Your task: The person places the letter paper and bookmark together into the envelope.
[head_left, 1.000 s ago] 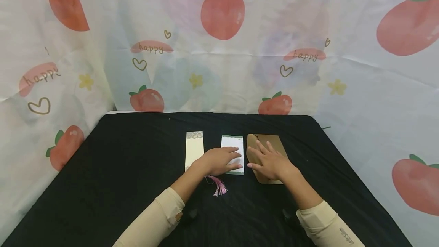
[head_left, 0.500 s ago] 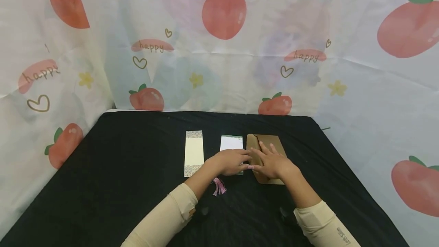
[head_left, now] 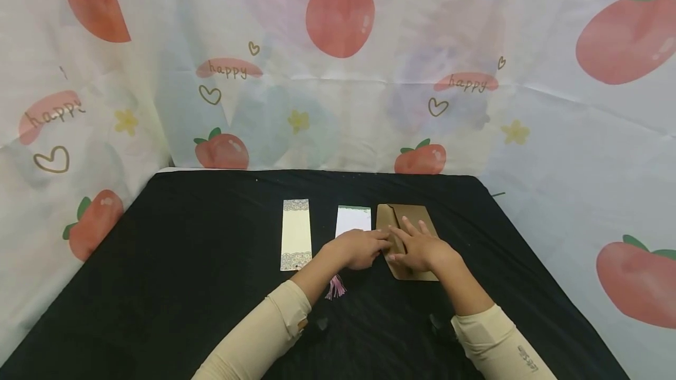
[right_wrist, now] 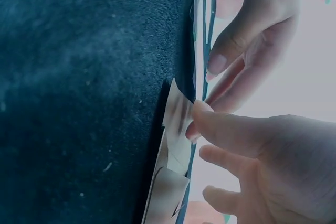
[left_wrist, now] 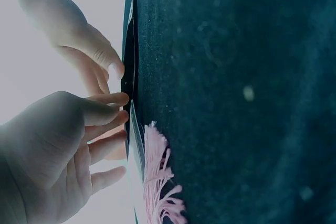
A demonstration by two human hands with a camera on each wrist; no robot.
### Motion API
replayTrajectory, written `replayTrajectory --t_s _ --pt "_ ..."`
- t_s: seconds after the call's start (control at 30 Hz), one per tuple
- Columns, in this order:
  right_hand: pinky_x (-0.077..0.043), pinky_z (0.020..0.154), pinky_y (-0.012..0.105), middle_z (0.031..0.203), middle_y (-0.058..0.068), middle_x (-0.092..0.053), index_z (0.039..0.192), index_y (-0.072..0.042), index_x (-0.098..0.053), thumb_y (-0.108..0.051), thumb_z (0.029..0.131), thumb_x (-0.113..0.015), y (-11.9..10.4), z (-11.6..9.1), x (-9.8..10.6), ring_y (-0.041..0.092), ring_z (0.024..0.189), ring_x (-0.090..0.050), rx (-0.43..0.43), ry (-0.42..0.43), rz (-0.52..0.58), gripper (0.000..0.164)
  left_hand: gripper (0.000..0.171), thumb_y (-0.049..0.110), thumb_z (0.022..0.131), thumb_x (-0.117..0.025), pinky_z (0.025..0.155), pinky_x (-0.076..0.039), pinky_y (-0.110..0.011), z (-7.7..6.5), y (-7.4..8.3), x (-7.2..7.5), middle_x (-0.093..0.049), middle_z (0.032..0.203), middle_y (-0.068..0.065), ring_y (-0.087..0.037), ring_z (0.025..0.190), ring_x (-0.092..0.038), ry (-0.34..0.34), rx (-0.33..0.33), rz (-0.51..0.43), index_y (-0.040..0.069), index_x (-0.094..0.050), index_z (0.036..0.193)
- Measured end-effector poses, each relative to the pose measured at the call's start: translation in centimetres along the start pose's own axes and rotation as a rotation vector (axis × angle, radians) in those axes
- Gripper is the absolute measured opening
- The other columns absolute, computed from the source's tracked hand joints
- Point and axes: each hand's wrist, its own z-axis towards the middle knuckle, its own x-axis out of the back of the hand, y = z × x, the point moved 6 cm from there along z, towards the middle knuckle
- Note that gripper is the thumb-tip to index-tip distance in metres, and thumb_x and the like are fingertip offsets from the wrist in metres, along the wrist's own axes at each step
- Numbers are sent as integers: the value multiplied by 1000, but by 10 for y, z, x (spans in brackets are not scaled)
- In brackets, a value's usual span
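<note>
Both hands slant inward, backs up, fingers loosely extended, at the brown envelope.

Black cloth-covered table here, with a cream patterned card, a white card, a pink tassel and a brown envelope lying on it.

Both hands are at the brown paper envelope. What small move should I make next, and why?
I'd probably ease up the edge of the flap with the left hand, keeping the right hand as a steady on the brown paper envelope. The left hand is at the flap side, the right lies over the body, and a dark line along the flap's edge suggests it isn't lying flat.
</note>
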Motion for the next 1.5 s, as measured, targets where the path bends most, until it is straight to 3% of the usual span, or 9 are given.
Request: replayTrajectory --t_s 0.23,0.6,1.0,1.27,1.4,1.5 --pt "-27 109 73 166 30 -14 161 -8 -36 -42 103 -64 1 3 -3 61 147 -12 -4 -35 -11 73 43 22 108 -54 106 -45 -31 -2 -4 -4 -47 155 7 -9 132 -53 -13 -1 22 24 -54 152" --pt "-30 108 73 165 32 -14 160 -8 -38 -42 102 -65 4 5 -7 62 146 -12 -36 -61 8 72 45 20 108 -54 112 -38 -31 -9 -11 -6 -43 160 4 -11 141 -45 -42 41 -73 22 -55 152" --pt "-35 104 73 164 34 -15 158 -10 -41 -43 99 -70 -6 11 0 60 146 -16 -56 -84 8 74 43 18 108 -54 114 -36 -33 -18 -21 -7 -43 160 1 -13 145 -41 -49 83 -161 20 -57 151" --pt "-46 96 63 158 38 -26 159 -9 -36 -34 98 -73 -9 14 -3 54 132 -47 -103 -118 70 76 44 16 107 -54 114 -35 -31 -20 -25 -11 -44 160 1 -13 145 -41 -24 82 -184 20 -58 150" --pt "-52 86 55 156 41 -27 162 -13 -31 -27 102 -68 -13 16 -5 41 108 -66 -69 -126 33 72 44 16 107 -54 114 -36 -31 -21 -27 -11 -44 159 1 -14 144 -41 -19 84 -188 21 -58 150" --pt "-53 78 50 156 43 -26 163 -15 -30 -23 104 -65 -16 18 -5 33 90 -69 -46 -128 0 70 44 16 107 -54 114 -35 -32 -23 -28 -10 -44 159 1 -14 144 -41 -19 91 -185 21 -57 151"
